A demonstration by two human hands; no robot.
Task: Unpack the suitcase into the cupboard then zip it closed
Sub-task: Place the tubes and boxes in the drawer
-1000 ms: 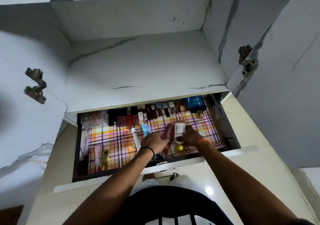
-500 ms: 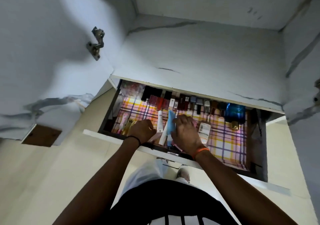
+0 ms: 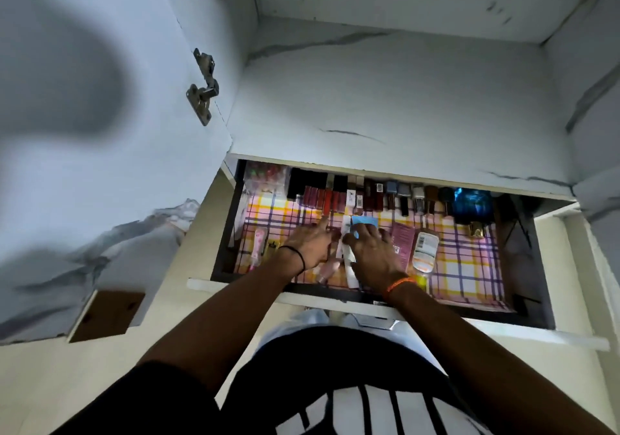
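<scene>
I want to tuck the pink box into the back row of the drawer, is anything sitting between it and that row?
Nothing visible does. The pink box lies flat on the checked liner, and only bare liner shows between it and the back row of bottles. The right hand rests just beside it.

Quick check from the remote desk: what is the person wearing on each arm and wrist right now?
Both forearms are bare. The left hand has a thin black band round its wrist. The right hand has an orange thread band round its wrist. A dark short sleeve shows on the left upper arm. No gloves or rings visible.
</scene>
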